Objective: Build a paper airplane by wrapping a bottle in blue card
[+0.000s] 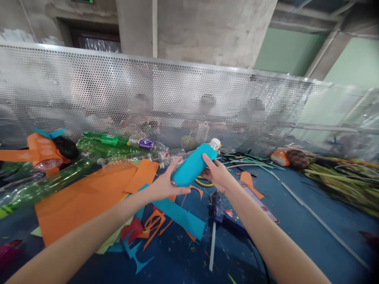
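Observation:
A plastic bottle wrapped in blue sheet (194,165) is held tilted in the air above the blue table, its white cap (216,142) pointing to the upper right. My left hand (167,183) grips the bottom end, with the thumb and fingers spread around it. My right hand (215,170) holds the wrap near the cap end. Under the hands lie a blue strip (182,217) and orange paper scraps (154,225). A dark blue glue gun (218,207) with a white stick lies beneath my right forearm.
Large orange sheets (85,197) lie at the left, with green and clear bottles (53,181) behind them. A phone (260,203) rests right of my right forearm. Coloured strips (340,181) are piled at the far right. A perforated metal panel (177,90) stands along the back.

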The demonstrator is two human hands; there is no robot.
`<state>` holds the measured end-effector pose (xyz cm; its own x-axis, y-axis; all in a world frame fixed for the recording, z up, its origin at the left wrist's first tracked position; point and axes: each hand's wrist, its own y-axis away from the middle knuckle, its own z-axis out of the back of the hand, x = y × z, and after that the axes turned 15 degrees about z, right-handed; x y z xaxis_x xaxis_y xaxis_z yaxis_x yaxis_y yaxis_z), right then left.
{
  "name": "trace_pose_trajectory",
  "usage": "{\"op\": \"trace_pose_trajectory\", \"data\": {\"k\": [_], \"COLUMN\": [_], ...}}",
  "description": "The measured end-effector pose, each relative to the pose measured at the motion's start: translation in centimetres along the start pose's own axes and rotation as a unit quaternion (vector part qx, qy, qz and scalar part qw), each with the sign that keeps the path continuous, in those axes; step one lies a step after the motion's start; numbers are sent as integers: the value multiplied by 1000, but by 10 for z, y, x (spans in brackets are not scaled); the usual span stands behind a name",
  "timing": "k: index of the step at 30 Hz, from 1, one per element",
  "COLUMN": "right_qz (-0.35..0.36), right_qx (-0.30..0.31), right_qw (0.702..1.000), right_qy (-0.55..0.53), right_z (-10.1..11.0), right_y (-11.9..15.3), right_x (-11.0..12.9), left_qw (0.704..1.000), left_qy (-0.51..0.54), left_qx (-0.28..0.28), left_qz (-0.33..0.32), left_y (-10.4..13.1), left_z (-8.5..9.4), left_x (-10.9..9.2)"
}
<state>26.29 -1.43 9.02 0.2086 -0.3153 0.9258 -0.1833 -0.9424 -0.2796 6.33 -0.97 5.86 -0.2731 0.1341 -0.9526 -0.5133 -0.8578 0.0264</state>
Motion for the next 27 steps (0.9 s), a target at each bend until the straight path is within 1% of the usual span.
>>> {"op": "trace_pose_trajectory", "data": {"k": [2, 4, 6, 7, 11, 13, 15, 17, 19, 21, 23, 24, 25, 26, 27], "right_qz": [-21, -37, -45, -47, -54, -56, -54, -49, -43, -33, -15, 8, 60, 85, 89], "right_qx": [-9, -7, -2, 2, 25, 45, 68, 92, 116, 142, 169, 177, 212, 238, 254], "right_qw": [1000, 999, 999, 999, 998, 997, 996, 992, 984, 972, 953, 937, 876, 807, 747], "right_qy": [-5, -7, -7, -7, 2, 15, 38, 75, 126, 187, 251, 300, 429, 534, 608], "right_z": [-1, -4, -7, -8, -13, -15, -15, -12, -5, 8, 26, 37, 48, 59, 70], "right_y": [-1, 0, 2, 3, 9, 11, 11, 9, 5, 5, 13, 20, 29, 41, 52], "right_x": [-1, -4, -7, -8, -12, -14, -17, -19, -18, -12, -4, 0, 4, 6, 7], "left_qw": [993, 977, 964, 961, 959, 960, 965, 979, 991, 997, 996, 995, 994, 991, 988], "left_qy": [-87, -152, -189, -199, -228, -228, -207, -152, -77, -7, 41, 60, 78, 98, 119], "left_qx": [-49, -110, -151, -159, -152, -146, -141, -129, -105, -75, -58, -55, -53, -50, -43], "left_qz": [-61, -102, -113, -109, -76, -76, -80, -49, 4, 34, 44, 52, 63, 75, 89], "left_y": [7, 12, 16, 18, 24, 27, 29, 32, 35, 38, 40, 40, 40, 40, 39], "left_z": [-1, -2, -3, -4, -4, -3, 0, 5, 11, 18, 22, 24, 24, 24, 24], "left_x": [4, 8, 11, 13, 23, 28, 31, 31, 31, 33, 37, 41, 44, 48, 51]}}
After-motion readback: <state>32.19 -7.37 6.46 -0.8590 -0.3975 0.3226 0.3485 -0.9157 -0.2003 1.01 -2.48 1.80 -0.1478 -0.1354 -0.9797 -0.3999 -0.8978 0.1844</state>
